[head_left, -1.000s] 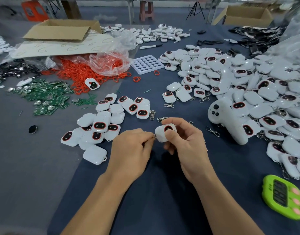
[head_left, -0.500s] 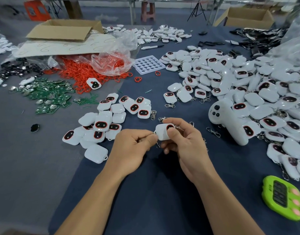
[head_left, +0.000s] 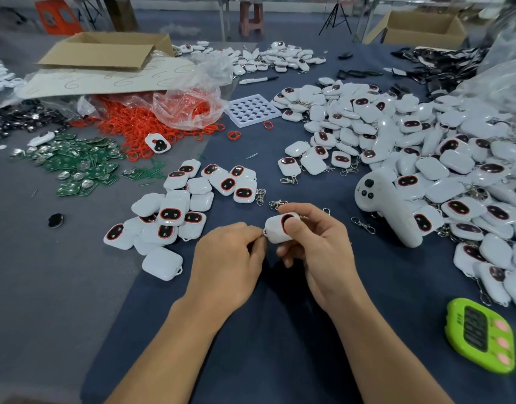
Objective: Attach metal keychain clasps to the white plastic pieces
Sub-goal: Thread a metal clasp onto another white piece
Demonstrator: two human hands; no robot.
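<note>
the right hand (head_left: 318, 252) grips one white plastic piece (head_left: 277, 232) just above the dark blue cloth (head_left: 251, 330), thumb pressed on its dark face, fingers curled round it; the left hand (head_left: 227, 258) meets it from nine o'clock, fingertips pinched on a small metal clasp (head_left: 264, 232) at the piece's left corner, the clasp mostly hidden by the fingers; loose clasps (head_left: 277, 204) lie on the cloth at twelve o'clock of the hands, apart from them

at ten o'clock of the hands sits a small pile of white pieces (head_left: 175, 217); from one to three o'clock spreads a large heap of white pieces (head_left: 425, 158), many with clasps showing, a white handle-shaped device (head_left: 388, 211) lying against its near edge

containers: a clear plastic bag (head_left: 189, 106) at eleven o'clock lies open and slumped, red rings (head_left: 128, 123) inside it and spilled out across the cloth beside it; just right of the bag is a white tray (head_left: 252, 110) with rows of round wells, what they hold i cannot tell; a cardboard box (head_left: 105, 52) at far ten o'clock has its inside hidden; a second cardboard box (head_left: 420, 27) stands at far one o'clock, contents also hidden

green circuit boards (head_left: 76, 167) lie at nine o'clock, beside the red rings; a green timer (head_left: 481, 335) rests at four o'clock
</note>
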